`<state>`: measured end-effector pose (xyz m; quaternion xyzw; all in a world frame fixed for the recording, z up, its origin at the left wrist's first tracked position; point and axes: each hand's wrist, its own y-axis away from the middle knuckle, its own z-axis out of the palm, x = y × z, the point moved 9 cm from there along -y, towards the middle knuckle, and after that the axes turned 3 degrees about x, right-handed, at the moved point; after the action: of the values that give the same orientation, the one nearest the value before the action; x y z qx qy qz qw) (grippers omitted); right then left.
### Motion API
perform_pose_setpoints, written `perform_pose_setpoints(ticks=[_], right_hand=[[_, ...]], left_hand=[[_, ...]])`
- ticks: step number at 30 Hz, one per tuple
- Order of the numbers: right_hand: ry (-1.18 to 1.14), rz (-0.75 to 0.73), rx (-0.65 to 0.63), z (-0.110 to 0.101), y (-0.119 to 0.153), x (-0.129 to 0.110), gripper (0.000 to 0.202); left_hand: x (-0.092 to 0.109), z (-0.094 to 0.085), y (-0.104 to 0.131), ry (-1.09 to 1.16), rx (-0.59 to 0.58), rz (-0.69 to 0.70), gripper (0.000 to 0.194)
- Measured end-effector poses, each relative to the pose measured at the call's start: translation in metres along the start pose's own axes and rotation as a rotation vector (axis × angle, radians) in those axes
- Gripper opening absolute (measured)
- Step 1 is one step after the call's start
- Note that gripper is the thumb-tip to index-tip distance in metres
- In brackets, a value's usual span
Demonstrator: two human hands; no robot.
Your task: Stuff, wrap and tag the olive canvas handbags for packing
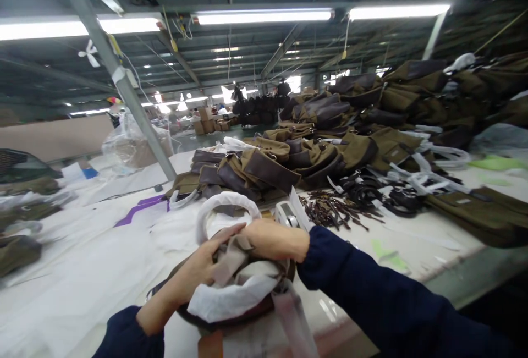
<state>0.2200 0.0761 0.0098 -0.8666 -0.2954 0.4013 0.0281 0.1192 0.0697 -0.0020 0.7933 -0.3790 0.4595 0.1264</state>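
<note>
A bag (272, 308) with white-wrapped handles stands on the table close to me, its grey-beige lining (258, 270) showing at the mouth. My left hand (206, 264) is closed on the lining at the bag's left side. At the far side of the opening, my right hand (270, 237) is bent over the lining with its fingers tucked down, their tips hidden. One wrapped handle (229, 198) arches up behind my hands; the other wrapped handle (233, 297) droops over the near side. A pale strap (295, 319) hangs down at the bag's right.
Olive and dark brown bags (268, 165) are heaped across the back and right. Brown leather pieces (334, 209), coiled black straps (363, 187) and a small white device (285, 214) lie beyond my right hand. Purple material (142, 207) lies left, near a slanted metal post (124, 83).
</note>
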Motion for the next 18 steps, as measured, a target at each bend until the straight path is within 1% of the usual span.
perform_pose_setpoints(ticks=[1,2,3,4,5,6,7,8,10,12,13,15,16,18], right_hand=[[0.028,-0.032,-0.02,-0.008,0.01,-0.006,0.017],[0.046,-0.067,-0.01,-0.018,0.023,-0.012,0.027],[0.04,-0.083,0.075,-0.033,0.038,-0.015,0.034],[0.035,-0.062,0.206,-0.049,0.054,-0.013,0.038],[0.033,-0.012,0.343,-0.063,0.072,-0.006,0.04],[0.03,0.065,0.458,-0.07,0.09,0.005,0.04],[0.016,0.149,0.508,-0.068,0.105,0.018,0.039],[-0.02,0.223,0.518,-0.061,0.116,0.03,0.037],[-0.124,0.312,0.494,-0.041,0.127,0.05,0.033],[-0.225,0.32,0.51,-0.028,0.127,0.058,0.029],[-0.259,0.315,0.534,-0.026,0.125,0.059,0.026],[-0.313,0.313,0.565,-0.024,0.121,0.062,0.021],[-0.344,0.318,0.571,-0.023,0.119,0.063,0.019],[-0.421,0.338,0.579,-0.021,0.118,0.066,0.016]], left_hand=[[-0.002,-0.002,0.001,-0.054,0.022,0.016,0.064],[-0.003,-0.003,0.001,-0.102,0.041,0.031,0.064],[-0.003,-0.004,0.001,-0.145,0.059,0.048,0.064],[-0.001,-0.006,0.002,-0.188,0.078,0.072,0.065],[0.004,-0.008,0.002,-0.231,0.098,0.107,0.065],[0.013,-0.01,0.003,-0.272,0.116,0.153,0.065],[0.024,-0.011,0.005,-0.307,0.124,0.203,0.065],[0.036,-0.009,0.005,-0.334,0.105,0.248,0.062],[0.059,0.004,0.005,-0.368,-0.005,0.299,0.052],[0.074,0.021,0.001,-0.411,-0.14,0.276,0.047],[0.078,0.028,-0.001,-0.431,-0.185,0.245,0.045],[0.078,0.036,-0.007,-0.451,-0.205,0.17,0.038],[0.074,0.037,-0.009,-0.444,-0.197,0.139,0.035],[0.061,0.038,-0.011,-0.411,-0.18,0.091,0.029]])
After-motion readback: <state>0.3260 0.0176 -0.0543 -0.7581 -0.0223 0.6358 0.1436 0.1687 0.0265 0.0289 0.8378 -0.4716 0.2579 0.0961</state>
